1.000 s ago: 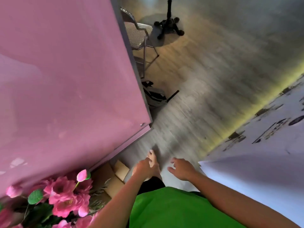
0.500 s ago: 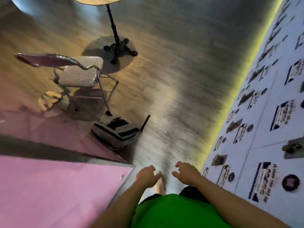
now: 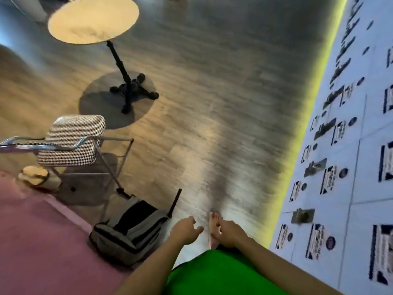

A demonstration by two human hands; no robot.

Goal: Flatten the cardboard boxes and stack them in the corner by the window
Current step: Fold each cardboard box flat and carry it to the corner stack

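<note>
Fingers on both your hands hang loosely curled and hold nothing: your left hand [image 3: 184,230] and right hand [image 3: 230,233] float just above your bare foot [image 3: 213,227], near each other but apart.

Around you, from largest down: the wood-look floor [image 3: 212,103] runs ahead; a white wall of printed labels and metal fittings [image 3: 350,167] stands along your right; a pink surface [image 3: 32,241] fills the lower left. Then come the round pedestal table [image 3: 93,20], the houndstooth folding chair [image 3: 72,141], the grey backpack [image 3: 129,233] lying just beside your left hand's side, and a pale slipper [image 3: 37,176] under the chair.

No cardboard box shows anywhere in this view, so nothing can be said of its shape or flaps. You appear to be between boxes, walking empty-handed. Your next move likely calls for finding a box, then opening its seams and pressing it flat.
</note>
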